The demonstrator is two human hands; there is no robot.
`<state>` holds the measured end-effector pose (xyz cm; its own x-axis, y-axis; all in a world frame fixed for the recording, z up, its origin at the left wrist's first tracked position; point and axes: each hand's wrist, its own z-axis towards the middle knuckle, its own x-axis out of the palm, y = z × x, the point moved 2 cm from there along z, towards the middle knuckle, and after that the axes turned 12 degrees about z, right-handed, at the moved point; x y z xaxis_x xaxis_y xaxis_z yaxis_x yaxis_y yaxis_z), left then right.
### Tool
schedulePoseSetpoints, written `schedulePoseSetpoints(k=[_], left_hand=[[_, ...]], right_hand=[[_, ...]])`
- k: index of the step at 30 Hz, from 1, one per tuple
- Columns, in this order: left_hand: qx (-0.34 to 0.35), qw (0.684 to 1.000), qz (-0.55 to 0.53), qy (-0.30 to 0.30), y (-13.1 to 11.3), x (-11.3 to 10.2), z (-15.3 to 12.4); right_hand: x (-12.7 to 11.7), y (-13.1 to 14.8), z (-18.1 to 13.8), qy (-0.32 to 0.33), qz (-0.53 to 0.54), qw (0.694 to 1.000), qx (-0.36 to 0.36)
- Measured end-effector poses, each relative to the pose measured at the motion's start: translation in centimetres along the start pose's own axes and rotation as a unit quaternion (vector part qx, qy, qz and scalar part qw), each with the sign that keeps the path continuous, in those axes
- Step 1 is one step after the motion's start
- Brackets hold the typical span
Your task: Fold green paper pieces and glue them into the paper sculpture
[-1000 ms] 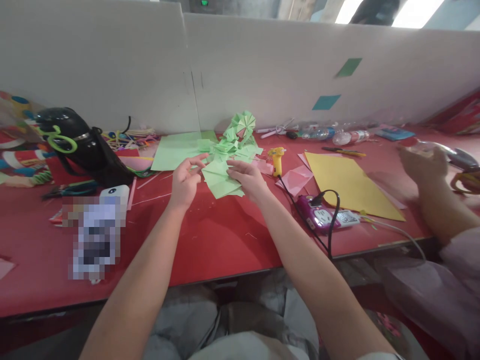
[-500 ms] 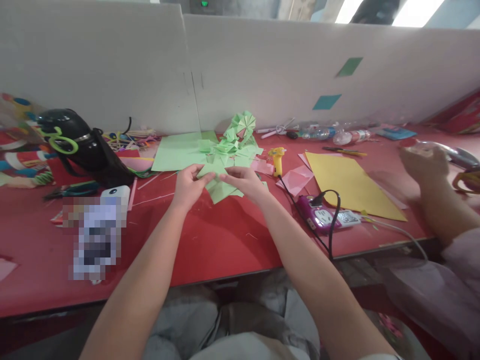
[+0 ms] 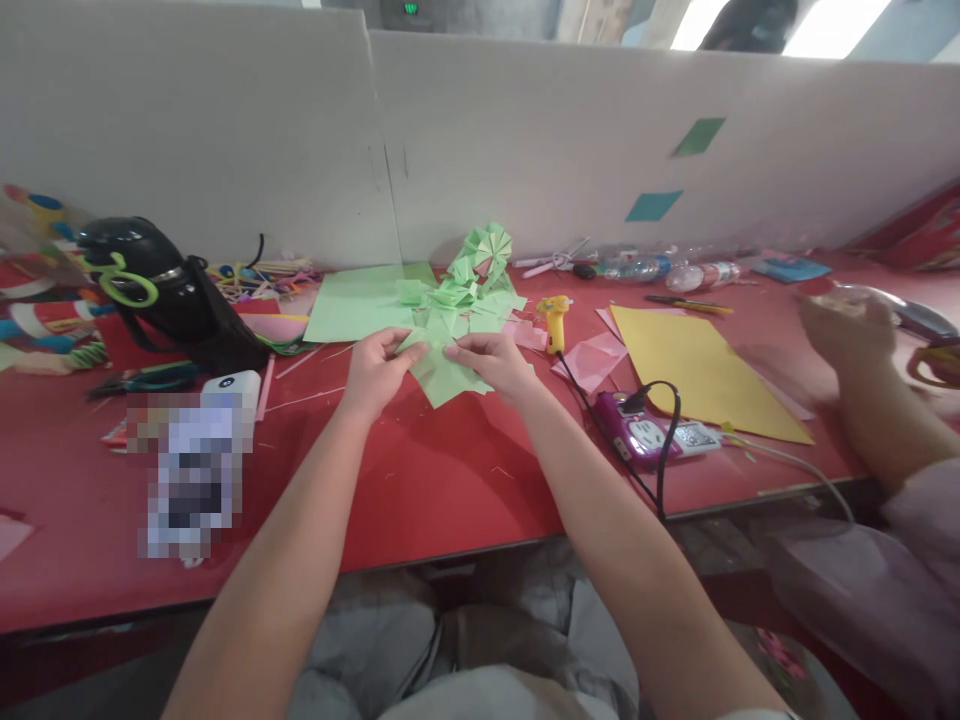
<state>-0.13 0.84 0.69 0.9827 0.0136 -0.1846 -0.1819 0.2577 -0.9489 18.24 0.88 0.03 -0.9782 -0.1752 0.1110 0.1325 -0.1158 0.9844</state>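
Note:
My left hand and my right hand meet over a folded light green paper piece just above the red table. Both pinch its upper edge, fingers curled on the paper. Right behind it lies a heap of folded green paper pieces, with a pleated fan shape on top, and a flat green sheet to the left.
A yellow glue gun with a black cord runs to a purple power strip. A yellow sheet and pink papers lie right. A black bag and white device sit left. Another person's hand works at far right.
My left hand came in from open beside the green piece and closed on its edge; both hands drew together and the piece turned a little.

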Motion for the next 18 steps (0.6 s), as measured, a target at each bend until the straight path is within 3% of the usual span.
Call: schedulePoseSetpoints(k=[5, 18], left_hand=[[-0.030, 0.998, -0.060, 0.010, 0.1, -0.1, 0.2], [-0.090, 0.963, -0.244, -0.069, 0.4, 1.3, 0.2]], right_hand=[[-0.1, 0.8, -0.2, -0.001, -0.007, 1.000, -0.007], [0.9, 0.7, -0.3, 0.008, -0.008, 0.999, -0.045]])
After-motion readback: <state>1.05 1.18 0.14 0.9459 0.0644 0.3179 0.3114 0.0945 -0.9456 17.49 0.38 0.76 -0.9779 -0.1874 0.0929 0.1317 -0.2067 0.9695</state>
